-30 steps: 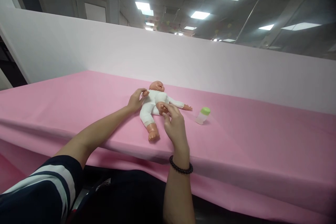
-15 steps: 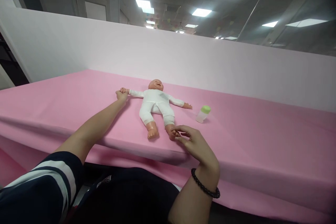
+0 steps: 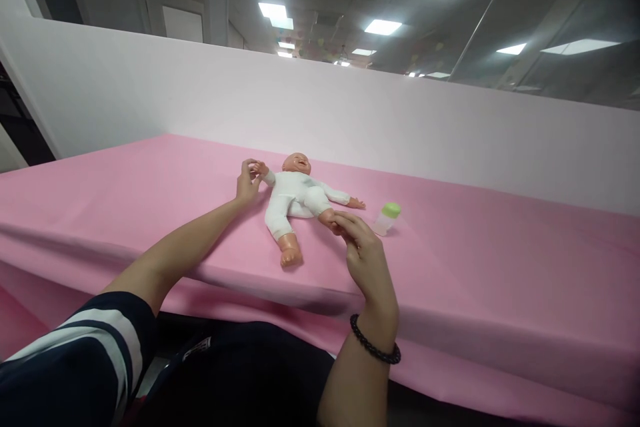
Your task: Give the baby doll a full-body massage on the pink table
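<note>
A baby doll (image 3: 289, 195) in a white suit lies on its back on the pink-covered table (image 3: 475, 260), its head toward the white wall. My left hand (image 3: 249, 181) is closed on the doll's hand at the picture's left, and that arm is bent upward. With my right hand (image 3: 361, 240) I grip the doll's foot on the other side; that leg is raised and bent toward its belly. The doll's other leg lies straight toward me, and its other arm is stretched out to the right. Right of that arm stands a small clear bottle (image 3: 387, 219) with a green cap.
Behind the table rises a white partition (image 3: 350, 113) with a glass panel above it. The pink cloth hangs over the table's front edge, close to my body.
My left hand has moved up and inward, bending the doll's arm. My right hand has pushed the doll's foot up toward its body, so the leg is now bent.
</note>
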### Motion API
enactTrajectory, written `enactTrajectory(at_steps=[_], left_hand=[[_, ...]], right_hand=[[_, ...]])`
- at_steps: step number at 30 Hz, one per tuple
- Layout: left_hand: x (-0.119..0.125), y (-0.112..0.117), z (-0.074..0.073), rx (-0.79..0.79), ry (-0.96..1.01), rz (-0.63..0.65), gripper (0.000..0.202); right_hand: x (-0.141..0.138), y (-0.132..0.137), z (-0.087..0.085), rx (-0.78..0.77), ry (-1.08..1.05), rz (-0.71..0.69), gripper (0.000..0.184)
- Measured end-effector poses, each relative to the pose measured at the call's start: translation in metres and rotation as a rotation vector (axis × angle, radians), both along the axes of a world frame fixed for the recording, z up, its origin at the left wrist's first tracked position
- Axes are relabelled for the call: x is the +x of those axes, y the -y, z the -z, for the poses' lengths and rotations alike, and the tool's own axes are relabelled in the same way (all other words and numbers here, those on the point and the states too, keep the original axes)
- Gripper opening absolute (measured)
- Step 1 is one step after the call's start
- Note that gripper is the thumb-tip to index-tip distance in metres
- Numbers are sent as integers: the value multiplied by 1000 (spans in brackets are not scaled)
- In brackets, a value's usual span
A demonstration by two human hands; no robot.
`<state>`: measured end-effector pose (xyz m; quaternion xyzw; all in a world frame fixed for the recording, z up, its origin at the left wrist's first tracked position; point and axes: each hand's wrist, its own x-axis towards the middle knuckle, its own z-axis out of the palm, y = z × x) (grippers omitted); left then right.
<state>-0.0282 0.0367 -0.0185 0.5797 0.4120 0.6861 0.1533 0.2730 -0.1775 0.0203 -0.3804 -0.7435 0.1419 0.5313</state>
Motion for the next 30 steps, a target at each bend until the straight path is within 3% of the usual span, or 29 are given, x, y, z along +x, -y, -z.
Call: enactTrajectory(at_steps=[3, 9, 16, 21, 24, 27, 30], left_hand=[[10, 10, -1, 109, -184, 25, 37], [15, 23, -6, 137, -594, 49, 24], [17, 25, -8, 189, -669, 57, 15], [12, 20, -3, 127, -515, 36, 22], [4, 9, -1, 80, -259, 1, 28], [-10, -6, 0, -63, 64, -84, 31], [-25, -18, 2, -156, 234, -171, 32]], right_hand=[[-12, -9, 1, 21, 50, -3, 57], [-40, -22, -2, 55, 182, -22, 62], [-68, -34, -5, 53, 208, 34, 65], [-62, -30, -3, 50, 150, 23, 63], [-49, -17, -7, 39, 105, 28, 56], [-33, 0, -12, -7, 114, 88, 48], [-17, 15, -14, -82, 159, 92, 43]])
